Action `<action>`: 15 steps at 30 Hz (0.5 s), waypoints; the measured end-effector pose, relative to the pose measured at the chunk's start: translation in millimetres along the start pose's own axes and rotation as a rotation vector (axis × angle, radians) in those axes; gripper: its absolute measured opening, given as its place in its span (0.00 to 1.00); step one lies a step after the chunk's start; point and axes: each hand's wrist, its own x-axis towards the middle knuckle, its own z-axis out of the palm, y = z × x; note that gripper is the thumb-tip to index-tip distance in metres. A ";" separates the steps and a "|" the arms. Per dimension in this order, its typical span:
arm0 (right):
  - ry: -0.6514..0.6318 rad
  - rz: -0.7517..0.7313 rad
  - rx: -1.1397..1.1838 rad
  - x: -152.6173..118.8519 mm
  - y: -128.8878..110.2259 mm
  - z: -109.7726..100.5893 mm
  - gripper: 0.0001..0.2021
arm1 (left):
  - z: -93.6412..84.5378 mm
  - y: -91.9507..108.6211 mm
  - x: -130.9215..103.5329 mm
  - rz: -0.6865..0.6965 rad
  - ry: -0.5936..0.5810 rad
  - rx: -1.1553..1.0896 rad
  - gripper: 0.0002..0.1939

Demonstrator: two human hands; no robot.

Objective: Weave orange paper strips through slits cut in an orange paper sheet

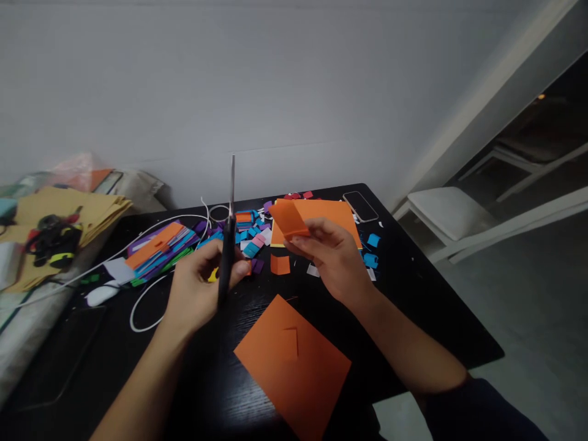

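My left hand (195,282) is closed around the dark handles of a pair of scissors (227,239), whose blades point upward and look shut together. In my right hand (337,260) a folded piece of orange paper (289,218) is pinched between thumb and fingers, above the table. Below both hands lies an orange paper sheet (294,373) with an L-shaped cut or fold near its middle. A small orange paper piece (280,265) rests between the hands. Behind my right hand is a stack of orange sheets (337,211).
Colored paper scraps (250,236) are strewn along the back of the black table (427,318). At left are a pile of cut colored papers (160,248), a white mouse (103,294), a looping white cable (133,315) and yellow envelopes (101,211). A phone (361,206) lies near the back right corner.
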 end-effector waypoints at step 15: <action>0.029 -0.049 0.036 3.6 -0.7 -1.2 0.04 | 0.7 -9.6 2.3 -0.112 -0.076 0.088 0.14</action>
